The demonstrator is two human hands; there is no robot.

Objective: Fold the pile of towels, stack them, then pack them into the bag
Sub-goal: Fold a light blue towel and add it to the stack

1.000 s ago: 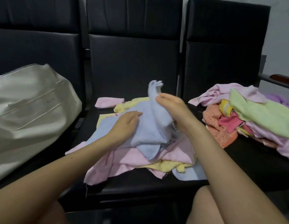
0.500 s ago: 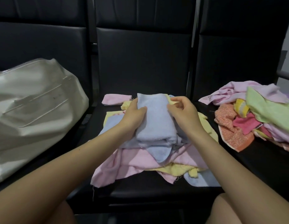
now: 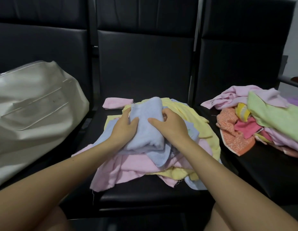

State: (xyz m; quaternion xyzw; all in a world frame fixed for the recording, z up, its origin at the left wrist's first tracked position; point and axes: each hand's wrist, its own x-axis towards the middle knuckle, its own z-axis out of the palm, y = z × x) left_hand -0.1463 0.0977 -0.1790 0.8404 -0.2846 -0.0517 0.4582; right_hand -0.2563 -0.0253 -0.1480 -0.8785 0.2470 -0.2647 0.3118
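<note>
Since the earlier frame the hands have slid nearer on the folded blue towel [image 3: 145, 125]; left hand [image 3: 124, 129] and right hand [image 3: 170, 128] grip its sides atop the stack [image 3: 128, 170], right of the bag [image 3: 33, 114].

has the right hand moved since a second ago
Yes. The right hand came down from holding the blue towel up against the chair backrest and now grips it on the stack.

3 seats stand side by side. The bag [image 3: 34, 110] lies on the left seat. On the middle seat [image 3: 145, 197] sits a heap of towels [image 3: 145, 167], with a folded towel [image 3: 145, 124] on top between both hands (left hand [image 3: 125, 129], right hand [image 3: 171, 129]). A small folded towel [image 3: 117, 103] lies behind the heap. The unfolded pile [image 3: 261, 120] lies on the right seat.
</note>
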